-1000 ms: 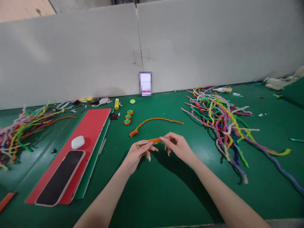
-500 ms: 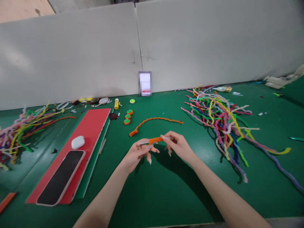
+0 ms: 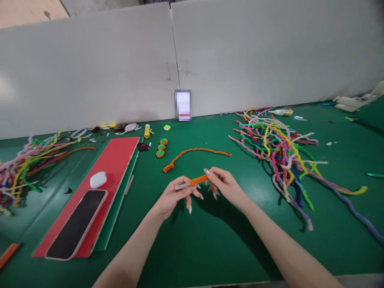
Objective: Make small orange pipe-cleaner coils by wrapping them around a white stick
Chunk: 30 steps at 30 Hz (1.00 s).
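An orange pipe cleaner [image 3: 198, 180] is wound in a tight coil around a slim pale stick [image 3: 181, 186], held above the green table. My left hand [image 3: 177, 195] pinches the stick and the coil's left end between thumb and fingers. At the coil's right end, my right hand [image 3: 223, 183] grips the orange winding with thumb and forefinger. Just beyond my hands lies another orange pipe cleaner [image 3: 199, 149], long and curved, joined to a short coil [image 3: 168, 168]. Farther back sit several small orange-and-green coiled pieces [image 3: 161, 147].
Heaps of coloured pipe cleaners lie right [image 3: 279, 156] and left [image 3: 33, 164]. A phone [image 3: 77, 226] and a white case [image 3: 98, 180] rest on a red board [image 3: 120, 158]. A glue stick [image 3: 147, 131] stands behind; a lit screen [image 3: 184, 105] leans on the wall.
The coil and stick have dropped slightly toward me and tilted, the right end now higher. More of the pale stick shows at the left. Both hands keep their hold.
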Motion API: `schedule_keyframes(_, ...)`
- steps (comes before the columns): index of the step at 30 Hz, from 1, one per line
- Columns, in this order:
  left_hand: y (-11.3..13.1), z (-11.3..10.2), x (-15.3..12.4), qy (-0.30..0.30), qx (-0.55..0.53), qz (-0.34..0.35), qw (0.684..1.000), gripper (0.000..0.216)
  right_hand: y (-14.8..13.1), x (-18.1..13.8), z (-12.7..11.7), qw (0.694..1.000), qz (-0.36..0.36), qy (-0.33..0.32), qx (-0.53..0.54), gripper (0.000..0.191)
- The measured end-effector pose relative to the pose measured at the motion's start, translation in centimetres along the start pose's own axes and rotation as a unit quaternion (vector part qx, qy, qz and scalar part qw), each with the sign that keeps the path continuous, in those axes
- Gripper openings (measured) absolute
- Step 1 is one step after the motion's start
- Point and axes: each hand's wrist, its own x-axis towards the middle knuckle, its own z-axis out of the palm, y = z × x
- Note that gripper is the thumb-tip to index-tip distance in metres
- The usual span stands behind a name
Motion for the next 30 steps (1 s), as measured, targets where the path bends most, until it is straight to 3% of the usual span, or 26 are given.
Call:
schedule_keyframes(10, 0.03, 0.12, -0.02, -0.024, 0.035, 0.006, 0.999, 0.015, 0.17, -0.07, -0.17, 1.000, -0.005, -0.010, 0.004, 0.036)
schedule_keyframes(30, -0.31, -0.10, 0.38, 0.035, 0.082, -0.003, 0.996, 0.025, 0.87, 0.21, -0.13, 0.999, 0.001, 0.029, -0.021, 0.044)
